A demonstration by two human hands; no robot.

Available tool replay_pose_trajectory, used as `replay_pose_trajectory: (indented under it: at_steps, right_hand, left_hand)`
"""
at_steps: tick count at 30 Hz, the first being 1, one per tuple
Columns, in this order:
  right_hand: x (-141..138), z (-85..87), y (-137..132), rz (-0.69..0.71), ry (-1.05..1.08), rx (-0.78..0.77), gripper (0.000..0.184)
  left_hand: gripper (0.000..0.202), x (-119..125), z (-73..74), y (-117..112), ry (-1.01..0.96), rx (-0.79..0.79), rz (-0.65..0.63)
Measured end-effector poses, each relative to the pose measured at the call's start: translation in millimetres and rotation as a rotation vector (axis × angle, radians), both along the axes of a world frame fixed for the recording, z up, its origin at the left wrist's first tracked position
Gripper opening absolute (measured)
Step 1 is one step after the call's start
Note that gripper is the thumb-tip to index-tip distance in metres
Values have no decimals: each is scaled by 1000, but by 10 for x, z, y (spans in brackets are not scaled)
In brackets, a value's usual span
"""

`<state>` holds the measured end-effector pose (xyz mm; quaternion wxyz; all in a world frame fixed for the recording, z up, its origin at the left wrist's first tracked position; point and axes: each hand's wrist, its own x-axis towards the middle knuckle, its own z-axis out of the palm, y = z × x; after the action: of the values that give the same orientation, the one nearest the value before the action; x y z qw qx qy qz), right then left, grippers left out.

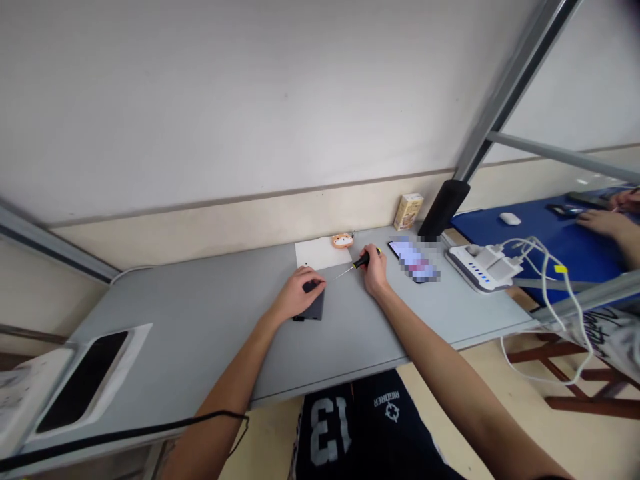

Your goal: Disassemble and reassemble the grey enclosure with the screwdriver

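My left hand (297, 293) is closed over a dark grey flat device (315, 309), pressing it against the desk. Its fingers hide much of the device, so its exact kind does not show. In my right hand (375, 273) is a screwdriver (361, 260) with a black and yellow handle. The thin metal shaft slants down to the left, its tip a little to the right of my left fingertips and apart from the device. Just behind the hands lies a white sheet of paper (315, 253), with a small dark speck near its front edge.
An orange-and-white animal-faced case (343, 241) rests by the paper. Rightward are a lit phone (413, 260), a small carton (408, 212), a black cylinder (444, 210) and a power strip (475, 270) with white cables. A black-screened tablet (85, 380) lies left. Another person's hands (600, 221) are far right.
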<state>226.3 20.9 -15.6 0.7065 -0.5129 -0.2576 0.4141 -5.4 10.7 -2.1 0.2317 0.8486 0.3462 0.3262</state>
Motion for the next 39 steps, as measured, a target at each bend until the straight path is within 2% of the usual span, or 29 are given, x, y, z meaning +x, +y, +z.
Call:
replay_pose_trajectory:
  at_steps: [2, 5, 7, 9, 12, 15, 21, 26, 31, 34, 39]
  right_hand:
    - [16, -14, 19, -19, 16, -3, 25]
    - [33, -40, 45, -42, 30, -3, 25]
    - [33, -55, 55, -52, 33, -3, 25]
    - [26, -62, 55, -60, 30, -3, 25]
    - [13, -59, 41, -60, 9, 6, 25]
    - [0, -51, 17, -54, -17, 16, 25]
    - [-11, -49, -2, -59, -33, 10, 24]
    - [10, -40, 27, -93, -4, 11, 23]
    - [11, -49, 42, -108, 13, 3, 23]
    - [6, -56, 34, -98, 15, 5, 22]
    - [10, -44, 16, -81, 18, -5, 21]
  left_hand:
    - [16, -29, -16, 55, -35, 16, 78]
    - [14, -112, -55, 206, -33, 122, 249]
    - [14, -185, -72, 332, 8, 178, 343]
    - [16, -256, -73, 458, 92, 193, 380]
    - [17, -311, -56, 623, 196, 157, 362]
    - [17, -283, -44, 730, 216, 132, 327]
    - [22, -160, -37, 808, 215, 114, 292]
    - [20, -190, -38, 876, 232, 82, 238]
    - [28, -304, -96, 839, 193, 50, 214]
    - [27, -360, -121, 764, 219, 65, 153]
    - [19, -378, -49, 794, 296, 65, 87]
